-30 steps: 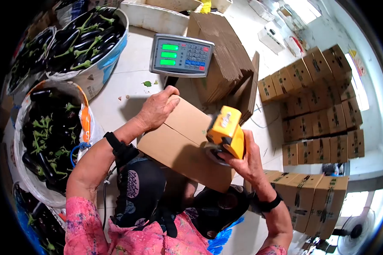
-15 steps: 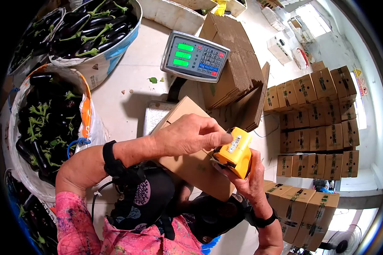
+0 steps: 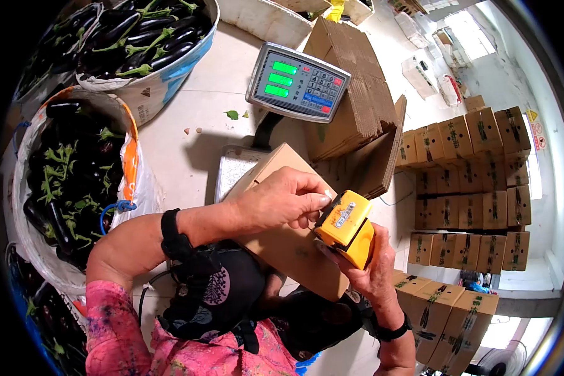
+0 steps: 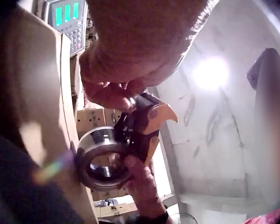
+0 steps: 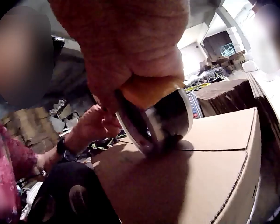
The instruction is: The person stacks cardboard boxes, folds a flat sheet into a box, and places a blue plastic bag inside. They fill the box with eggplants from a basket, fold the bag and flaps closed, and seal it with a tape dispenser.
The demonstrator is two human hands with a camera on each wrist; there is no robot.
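The brown cardboard box (image 3: 282, 247) lies across the person's knees, its far corner over the steel scale platform (image 3: 232, 169). Its flaps are closed and the seam looks still bare of tape. The right hand (image 3: 373, 263) clamps the yellow tape dispenser (image 3: 344, 227) at the seam's near end, and the left hand (image 3: 276, 203) pinches its front with curled fingers.

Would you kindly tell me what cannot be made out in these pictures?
Head view: the left hand covers the front of the tape dispenser, so any pinched tape end is hidden.
Head view: the scale display digits are too small to read.
Left wrist view: the tape roll is dark and blurred.
Right wrist view: the right hand hides most of the dispenser; tape on the cardboard box is unclear.
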